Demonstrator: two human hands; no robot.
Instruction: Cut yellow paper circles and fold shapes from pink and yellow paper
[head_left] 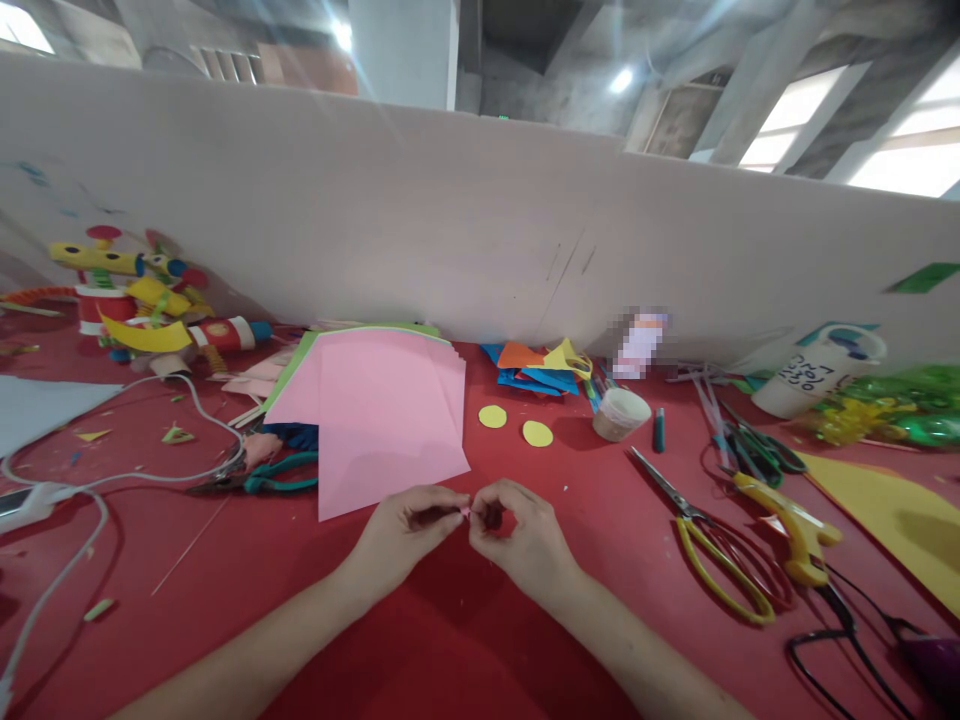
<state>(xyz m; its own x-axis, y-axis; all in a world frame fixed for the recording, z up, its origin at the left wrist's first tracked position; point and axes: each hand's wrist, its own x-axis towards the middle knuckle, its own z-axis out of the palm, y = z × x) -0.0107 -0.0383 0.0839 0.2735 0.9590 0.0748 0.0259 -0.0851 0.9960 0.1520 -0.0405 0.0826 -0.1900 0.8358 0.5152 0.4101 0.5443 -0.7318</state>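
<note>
Fingertips of the left hand and the right hand meet, pinching a small pink piece between them, most of it hidden by the fingers. It is held over the near middle of the red table, with the right thumb and forefinger curled into a loop. Just beyond the left hand lies a stack of pink sheets, green paper showing at its back edge. Two yellow discs, a left one and a right one, lie flat beyond the hands, near a small tub and a pile of coloured scraps. To the right rest yellow-handled scissors, their blades pointing away, then a yellow glue gun. Leftward, teal-handled pliers reach to the pink stack, a white cable loops across the table, and toy figures stand against the pale partition.
</note>
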